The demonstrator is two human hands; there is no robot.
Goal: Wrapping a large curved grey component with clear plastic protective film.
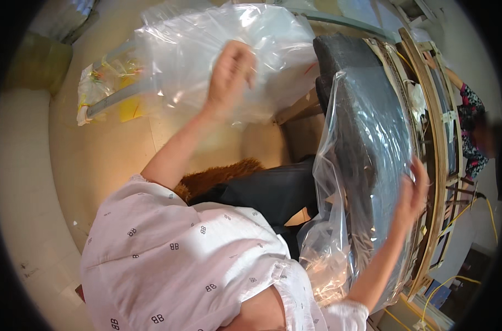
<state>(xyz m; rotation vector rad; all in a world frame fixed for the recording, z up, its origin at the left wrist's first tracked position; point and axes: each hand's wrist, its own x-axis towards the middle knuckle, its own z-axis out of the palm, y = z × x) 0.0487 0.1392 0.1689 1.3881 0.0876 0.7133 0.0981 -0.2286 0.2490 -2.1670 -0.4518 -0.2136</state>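
My left hand (231, 71) is raised over a large clear plastic sheet (179, 60), its fingers bent and smeared by motion. Whether it grips the film cannot be made out. My right hand (412, 193) is over a dark grey upholstered piece (356, 118), close to its wooden-framed edge. The fingers of that hand are apart and slightly curled, with nothing visible between them. Clear plastic film (331, 237) is draped over the dark upholstery and bunches up in folds toward me.
A curved wooden frame (439, 149) with a yellow hose (491, 220) hanging near it stands at the right. Beyond it is another person in a patterned top (469, 105). A brown furry piece (220, 174) lies by my leg. Grey bars (116, 98) show at the far left.
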